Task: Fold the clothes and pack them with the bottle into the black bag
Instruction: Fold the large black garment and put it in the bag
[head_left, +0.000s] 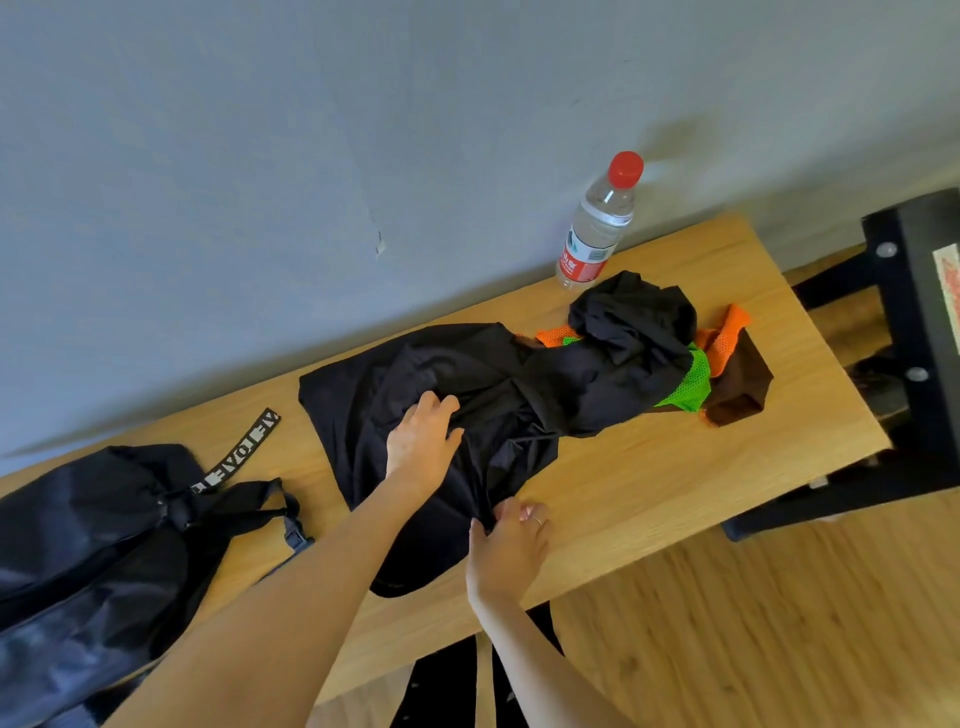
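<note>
Pinched between the thumb and fingers of the right hand (511, 545) is the near edge of a black garment (415, 395), close to the front edge of the wooden table (649, 493). A ring shows on one finger of that hand. Further in, the left hand (423, 441) lies flat on the same garment, fingers spread and relaxed, pressing the cloth down without gripping it.

The garment is spread across the middle of the table and runs into a heap of other clothes (639, 343) to the right (black cloth on top, with orange mesh, bright green mesh and a dark brown piece showing underneath and beside it). Just behind that heap, near the grey wall (311, 156), a clear plastic bottle (597, 223) with a red cap and red label stands upright.

At the left end of the table lies the black bag (88, 545), with its straps and a lettered band trailing toward the garment.
</note>
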